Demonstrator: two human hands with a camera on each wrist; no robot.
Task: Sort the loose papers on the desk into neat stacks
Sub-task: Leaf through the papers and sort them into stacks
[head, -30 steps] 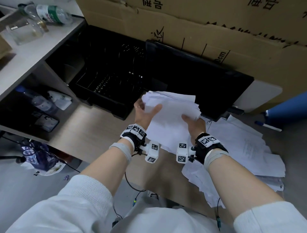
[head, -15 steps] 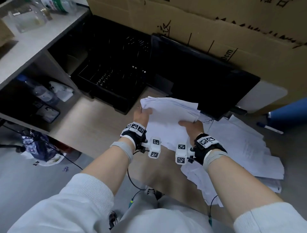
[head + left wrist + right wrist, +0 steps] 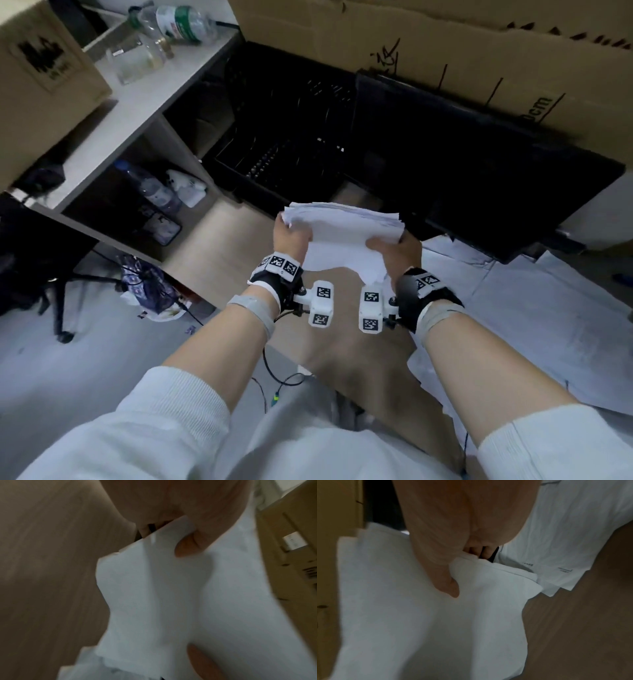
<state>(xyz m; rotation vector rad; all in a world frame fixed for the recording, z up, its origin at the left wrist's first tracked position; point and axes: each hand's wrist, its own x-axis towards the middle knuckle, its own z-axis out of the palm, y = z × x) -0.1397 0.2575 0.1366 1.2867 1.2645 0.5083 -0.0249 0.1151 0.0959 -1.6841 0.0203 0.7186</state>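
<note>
Paper bundle (image 3: 346, 236) held above desk (image 3: 219, 240), gripped at sides by left hand (image 3: 291, 236) and right hand (image 3: 397, 248), thumbs on top. Edges now squared versus fanned half-second earlier. Loose sheets (image 3: 534, 308) left unsorted at right.

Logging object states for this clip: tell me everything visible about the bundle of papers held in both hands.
The bundle of papers is a sheaf of white sheets, limp and sagging in the middle, edges only roughly aligned and fanned at the far side. It is held above the wooden desk, in front of the black tray. The left hand grips its left edge, the right hand its right edge, thumbs on top. Any print is unreadable.
</note>
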